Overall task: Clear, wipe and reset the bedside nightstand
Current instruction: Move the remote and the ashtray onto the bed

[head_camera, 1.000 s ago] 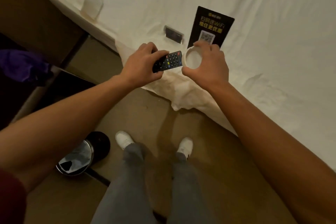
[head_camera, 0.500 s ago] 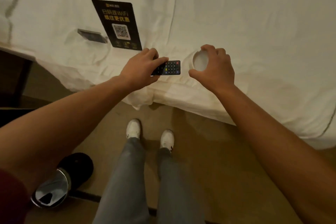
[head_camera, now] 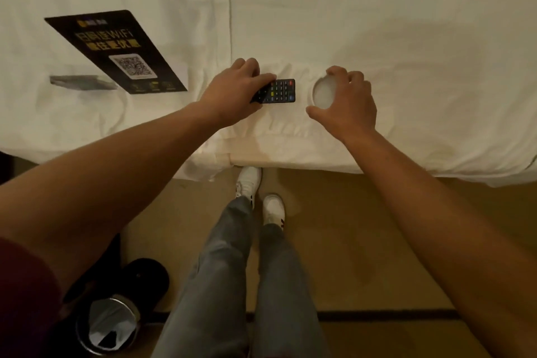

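Both grips closed: remote (head_camera: 277, 91), dish (head_camera: 323, 93).

White bed sheet (head_camera: 377, 23) fills the top, creased at its edge. Tan floor (head_camera: 363, 241) below, dark strip across it. Bin (head_camera: 112, 325) at lower left.

Hotel bedroom; white-sheeted bed (head_camera: 377, 23); WiFi QR card (head_camera: 116, 51); bin (head_camera: 112, 325)

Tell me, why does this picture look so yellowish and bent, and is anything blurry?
Head view: dim, warm indoor light tints the white bed sheet yellowish. The wide-angle lens bows the bed edge and stretches both forearms. The text on the black WiFi card is soft, as are the remote buttons. Soft shadows lie beside the left hand and right hand.
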Action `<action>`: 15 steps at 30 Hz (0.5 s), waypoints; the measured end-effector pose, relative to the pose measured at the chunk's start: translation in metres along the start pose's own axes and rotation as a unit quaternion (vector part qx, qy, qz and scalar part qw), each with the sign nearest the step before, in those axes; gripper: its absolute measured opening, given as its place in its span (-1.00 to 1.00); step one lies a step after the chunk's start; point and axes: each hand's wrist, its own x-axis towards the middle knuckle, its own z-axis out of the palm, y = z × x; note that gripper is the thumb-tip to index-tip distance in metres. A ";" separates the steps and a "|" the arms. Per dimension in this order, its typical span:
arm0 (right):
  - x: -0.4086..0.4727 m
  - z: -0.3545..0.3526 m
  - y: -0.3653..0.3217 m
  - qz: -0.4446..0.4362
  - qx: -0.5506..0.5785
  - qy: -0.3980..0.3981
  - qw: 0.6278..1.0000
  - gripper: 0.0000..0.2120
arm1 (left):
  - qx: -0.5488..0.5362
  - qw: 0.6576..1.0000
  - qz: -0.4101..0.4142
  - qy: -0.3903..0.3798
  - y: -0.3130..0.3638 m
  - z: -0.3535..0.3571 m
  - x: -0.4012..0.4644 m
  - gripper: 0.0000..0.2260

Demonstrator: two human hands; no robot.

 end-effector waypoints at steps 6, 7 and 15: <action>0.015 0.021 -0.010 0.019 -0.006 -0.005 1.000 -0.22 | 0.006 1.000 0.005 -0.021 -0.019 0.016 0.018 -0.47; 0.016 0.023 -0.011 0.015 -0.012 -0.006 1.000 -0.22 | 0.010 1.000 0.005 -0.022 -0.021 0.017 0.020 -0.47; 0.016 0.030 -0.010 0.002 -0.032 -0.018 0.999 -0.22 | 0.013 0.999 0.007 -0.050 -0.021 0.023 0.027 -0.48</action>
